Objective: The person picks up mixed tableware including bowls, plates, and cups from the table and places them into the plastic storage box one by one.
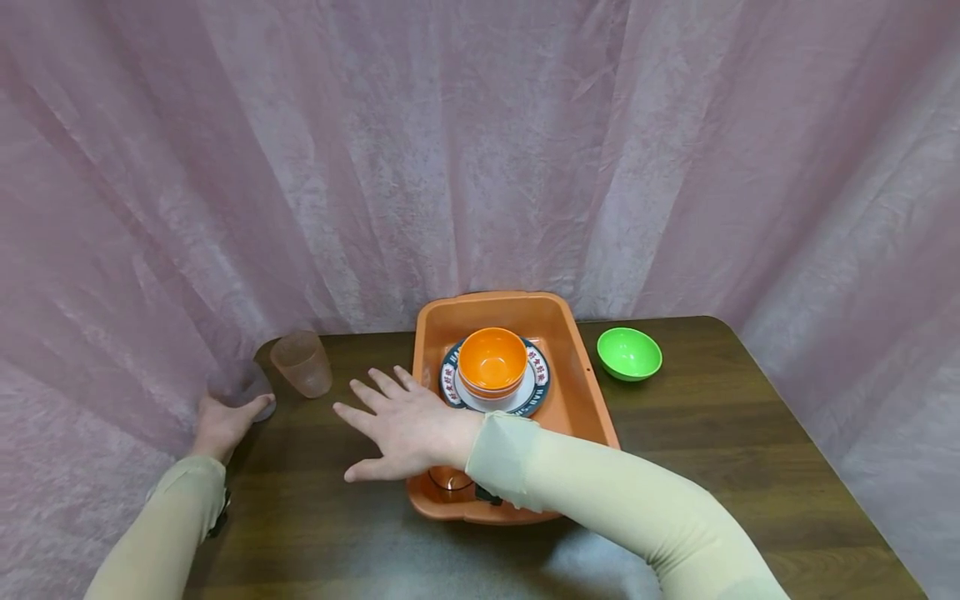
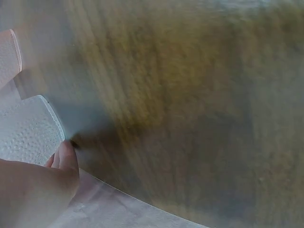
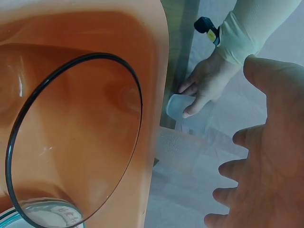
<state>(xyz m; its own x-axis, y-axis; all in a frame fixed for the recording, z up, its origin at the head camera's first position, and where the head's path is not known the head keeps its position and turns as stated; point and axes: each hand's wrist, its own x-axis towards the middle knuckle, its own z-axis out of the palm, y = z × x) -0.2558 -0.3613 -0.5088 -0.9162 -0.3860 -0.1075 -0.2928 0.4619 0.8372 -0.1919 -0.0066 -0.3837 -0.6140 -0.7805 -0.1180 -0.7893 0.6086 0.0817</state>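
Left hand (image 1: 223, 423) around clear cup (image 1: 253, 382), right hand (image 1: 408, 425) near orange tub (image 1: 573, 396)

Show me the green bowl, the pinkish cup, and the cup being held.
Green bowl (image 1: 629, 353): head view, on its inside.
Pinkish cup (image 1: 303, 364): head view, on its side.
Held cup (image 2: 29, 132): left wrist view, on its bumpy side.

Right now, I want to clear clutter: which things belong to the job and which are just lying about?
Likely in the job:
clear cup, gripped by the left hand
orange tub and its dishes, nearest the right hand

Seemingly lying about, untouched:
pinkish cup
green bowl
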